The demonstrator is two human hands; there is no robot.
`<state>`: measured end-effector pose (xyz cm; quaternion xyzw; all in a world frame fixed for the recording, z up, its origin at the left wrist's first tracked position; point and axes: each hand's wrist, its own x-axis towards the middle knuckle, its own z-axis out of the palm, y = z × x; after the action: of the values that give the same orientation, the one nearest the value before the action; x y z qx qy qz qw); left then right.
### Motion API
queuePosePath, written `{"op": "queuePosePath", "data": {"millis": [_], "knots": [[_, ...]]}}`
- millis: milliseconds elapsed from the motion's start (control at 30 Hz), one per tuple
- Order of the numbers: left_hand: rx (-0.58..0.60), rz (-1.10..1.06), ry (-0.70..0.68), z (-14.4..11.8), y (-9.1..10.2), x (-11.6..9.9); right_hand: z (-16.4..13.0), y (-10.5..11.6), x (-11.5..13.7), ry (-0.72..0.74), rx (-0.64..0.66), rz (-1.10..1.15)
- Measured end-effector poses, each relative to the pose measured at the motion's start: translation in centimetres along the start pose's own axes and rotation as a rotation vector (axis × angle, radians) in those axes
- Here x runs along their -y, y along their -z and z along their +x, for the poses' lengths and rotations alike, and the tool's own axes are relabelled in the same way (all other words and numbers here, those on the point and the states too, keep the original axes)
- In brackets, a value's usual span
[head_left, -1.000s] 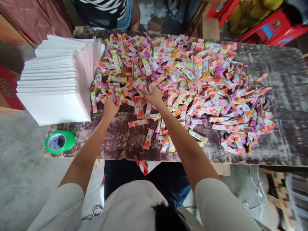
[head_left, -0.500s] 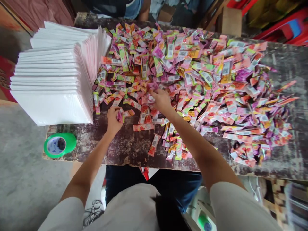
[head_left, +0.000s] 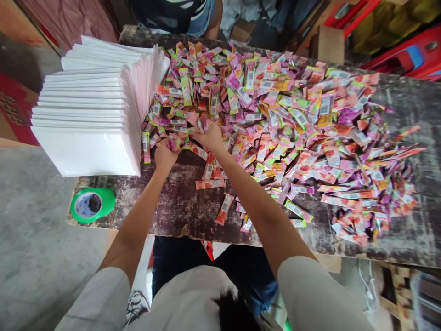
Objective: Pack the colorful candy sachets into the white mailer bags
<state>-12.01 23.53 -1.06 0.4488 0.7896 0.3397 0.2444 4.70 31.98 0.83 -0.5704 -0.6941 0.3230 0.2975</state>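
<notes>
A big heap of small colourful candy sachets (head_left: 282,119) in pink, green, orange and purple covers most of a dark worn table (head_left: 179,202). My left hand (head_left: 165,154) is at the heap's near left edge, closed around a few pink sachets (head_left: 172,142). My right hand (head_left: 211,135) is just to its right, its fingers pinching a purple sachet (head_left: 201,123) at the edge of the heap. Loose sachets (head_left: 223,209) lie scattered near the front edge under my right forearm.
A tall stack of white padded envelopes (head_left: 93,110) stands on the table's left end, close to my left hand. A green roll of tape (head_left: 92,204) sits at the front left corner. Another person (head_left: 175,14) stands at the far side. Red crates (head_left: 406,41) lie at back right.
My right hand has shifted left and lifted a purple sachet. My left hand has moved up to the heap's edge, still holding sachets. The view has shifted slightly.
</notes>
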Motion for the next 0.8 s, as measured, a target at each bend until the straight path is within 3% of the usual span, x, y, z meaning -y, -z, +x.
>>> {"op": "queuePosePath", "data": {"millis": [67, 133, 300, 400, 467, 533, 600, 700, 800], "knots": [[0.088, 0.343, -0.003, -0.3, -0.5, -0.5, 1.7, -2.4, 2.2, 0.039, 0.067, -0.136], [0.148, 0.497, -0.023, -1.2, -0.7, -0.7, 2.9, -4.3, 3.4, 0.097, 0.158, -0.291], [0.266, 0.529, -0.071, -4.5, 0.3, 0.6, 2.0, -6.1, 3.1, 0.131, 0.214, -0.483], [0.263, 0.354, -0.068, -6.0, 1.4, 2.4, -0.5, -4.7, 2.2, 0.163, 0.260, -0.527], [0.201, 0.179, -0.080, -6.9, 2.1, 3.7, -2.5, -2.9, 1.6, 0.165, 0.311, -0.507], [0.122, -0.002, -0.107, -7.8, 2.9, 4.8, -4.8, -1.0, 0.7, 0.129, 0.333, -0.453], [0.122, -0.176, -0.088, -8.6, 3.5, 5.6, -7.4, 0.8, -0.4, 0.075, 0.322, -0.365], [0.217, -0.430, 0.096, -9.3, 4.0, 5.9, -11.3, 3.1, -2.6, -0.017, 0.284, -0.188], [0.230, -0.660, 0.276, -8.9, 3.0, 4.4, -14.0, 5.4, -4.9, -0.137, 0.195, 0.075]]}}
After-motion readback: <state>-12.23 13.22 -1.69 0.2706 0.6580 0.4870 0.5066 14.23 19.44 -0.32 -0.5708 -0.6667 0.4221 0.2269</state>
